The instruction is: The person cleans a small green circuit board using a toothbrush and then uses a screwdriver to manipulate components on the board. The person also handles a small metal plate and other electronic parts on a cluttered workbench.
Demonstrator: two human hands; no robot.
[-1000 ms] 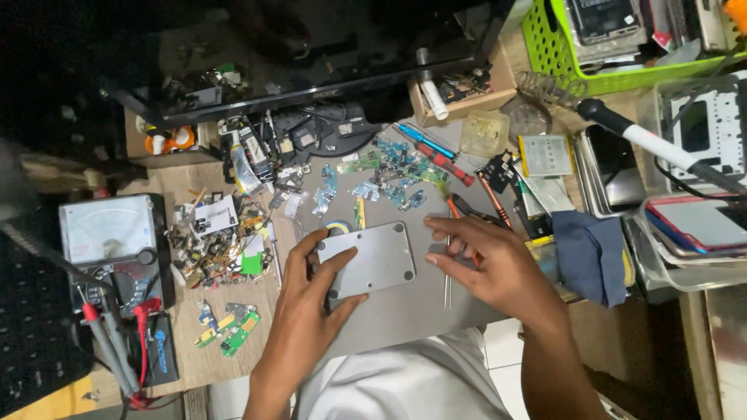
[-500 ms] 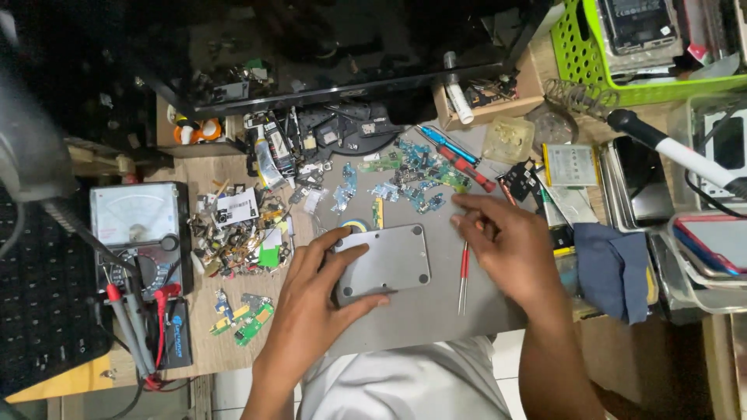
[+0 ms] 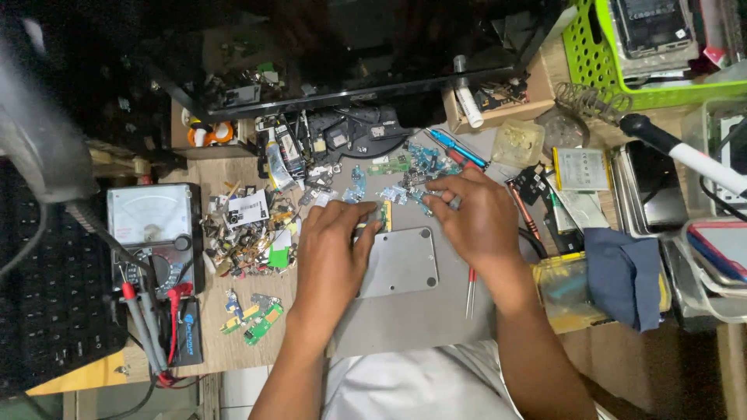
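Observation:
My left hand [image 3: 334, 249] rests palm down on the left edge of a small grey metal plate [image 3: 405, 264] that lies on a grey work mat [image 3: 412, 319]. Its fingertips touch a small yellow-green part at the plate's top edge. My right hand [image 3: 475, 222] reaches over the plate's upper right corner into a scatter of small blue and green circuit boards [image 3: 405, 167]. Its fingers are curled and pinched among them; what they hold, if anything, is hidden. A red-handled tool [image 3: 470, 292] lies on the mat beside my right wrist.
An analog multimeter [image 3: 152, 229] with red and black probes stands at the left. Next to it is a heap of small parts [image 3: 249, 233]. Green boards [image 3: 253, 315] lie below it. A soldering iron [image 3: 677, 148], green basket [image 3: 646, 54], blue cloth [image 3: 622, 276] and trays fill the right.
Both hands moved up the mat toward the scattered boards. My right hand left the red-handled tool and reached into the boards; my left hand slid to the plate's top left edge.

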